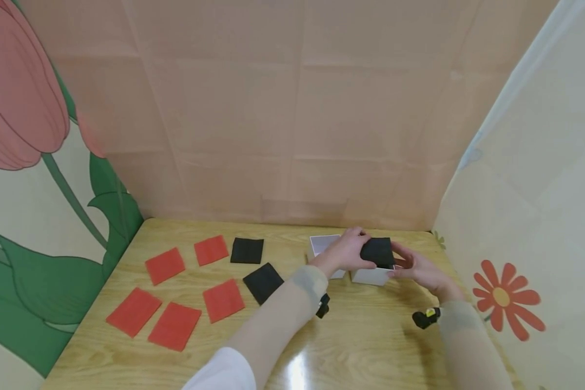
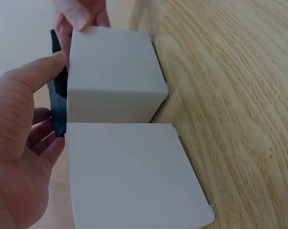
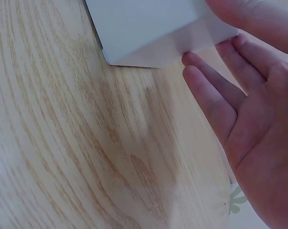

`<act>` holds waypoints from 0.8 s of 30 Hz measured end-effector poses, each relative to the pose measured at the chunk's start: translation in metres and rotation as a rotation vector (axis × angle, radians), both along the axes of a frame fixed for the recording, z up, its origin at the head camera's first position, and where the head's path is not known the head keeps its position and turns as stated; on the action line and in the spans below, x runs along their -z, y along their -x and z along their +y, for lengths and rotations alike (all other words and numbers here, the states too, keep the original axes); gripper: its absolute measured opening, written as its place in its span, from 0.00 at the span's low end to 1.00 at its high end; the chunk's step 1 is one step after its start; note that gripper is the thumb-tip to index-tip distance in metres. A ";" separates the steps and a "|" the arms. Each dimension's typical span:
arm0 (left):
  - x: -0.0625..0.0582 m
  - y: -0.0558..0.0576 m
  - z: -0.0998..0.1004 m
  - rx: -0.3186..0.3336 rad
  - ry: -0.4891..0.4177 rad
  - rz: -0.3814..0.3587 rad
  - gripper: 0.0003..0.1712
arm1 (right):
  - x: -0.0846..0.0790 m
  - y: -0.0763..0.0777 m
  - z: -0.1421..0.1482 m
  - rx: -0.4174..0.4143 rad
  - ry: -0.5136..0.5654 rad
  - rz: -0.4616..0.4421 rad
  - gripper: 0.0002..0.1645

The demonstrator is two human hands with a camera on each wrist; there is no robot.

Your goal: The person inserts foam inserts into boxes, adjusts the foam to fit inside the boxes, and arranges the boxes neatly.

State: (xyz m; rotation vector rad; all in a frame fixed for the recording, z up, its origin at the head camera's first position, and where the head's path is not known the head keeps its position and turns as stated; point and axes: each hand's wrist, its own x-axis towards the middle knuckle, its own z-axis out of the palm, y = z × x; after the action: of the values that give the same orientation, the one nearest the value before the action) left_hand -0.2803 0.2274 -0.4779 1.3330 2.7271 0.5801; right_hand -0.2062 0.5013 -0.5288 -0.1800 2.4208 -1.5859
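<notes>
In the head view my left hand (image 1: pixel 346 252) holds a black cloth square (image 1: pixel 377 251) by its left edge, over the top of the right white box (image 1: pixel 369 277). The left wrist view shows the thumb on one face of the black cloth square (image 2: pixel 60 112) and the fingers behind it. My right hand (image 1: pixel 421 271) grips the right white box at its right side, thumb on the front face and fingertips along the side wall (image 3: pixel 201 40). Next to it stands a second open white box (image 1: pixel 324 244), partly hidden by my left hand.
Several red cloth squares (image 1: pixel 174 326) lie flat on the left of the wooden table (image 1: pixel 361 346). Two more black squares (image 1: pixel 247 251) lie between them and the boxes. A tan cloth backdrop (image 1: pixel 224 119) rises behind the table, with printed flower panels at both sides.
</notes>
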 end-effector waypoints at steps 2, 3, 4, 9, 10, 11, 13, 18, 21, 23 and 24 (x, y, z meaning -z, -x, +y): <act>0.001 0.000 0.000 0.006 0.015 0.007 0.46 | 0.000 0.000 0.000 -0.001 0.006 -0.002 0.62; 0.001 0.000 0.000 0.008 0.024 0.011 0.47 | 0.000 0.001 0.000 -0.002 0.008 -0.001 0.62; 0.001 -0.001 0.001 0.009 0.032 0.016 0.46 | 0.001 0.001 0.000 -0.005 0.008 0.001 0.61; 0.002 -0.001 0.001 0.009 0.057 0.022 0.47 | 0.002 0.002 0.001 -0.012 0.007 0.011 0.61; 0.002 -0.001 0.001 0.008 0.054 0.023 0.47 | 0.002 0.002 0.001 -0.014 0.005 0.014 0.61; 0.002 -0.002 0.001 0.006 0.052 0.024 0.47 | 0.002 0.002 0.001 -0.015 0.005 0.016 0.61; 0.001 -0.002 0.000 0.000 0.054 0.029 0.46 | 0.002 0.003 0.001 -0.011 0.008 0.015 0.61; 0.000 -0.003 -0.001 -0.016 0.072 0.025 0.47 | 0.001 0.003 0.000 -0.010 0.009 0.009 0.62; 0.000 -0.003 -0.002 -0.015 0.076 0.023 0.49 | 0.001 0.002 0.000 -0.011 0.010 0.008 0.62; -0.001 -0.003 -0.002 -0.016 0.069 0.024 0.51 | 0.001 0.001 0.000 -0.009 0.011 0.009 0.62; -0.001 -0.003 -0.002 -0.015 0.064 0.024 0.52 | 0.001 0.001 0.000 -0.008 0.010 0.009 0.62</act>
State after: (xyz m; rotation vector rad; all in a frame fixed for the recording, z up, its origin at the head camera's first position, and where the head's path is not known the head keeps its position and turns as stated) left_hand -0.2777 0.2253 -0.4774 1.3139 2.7521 0.4768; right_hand -0.2073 0.5011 -0.5296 -0.1985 2.4156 -1.5980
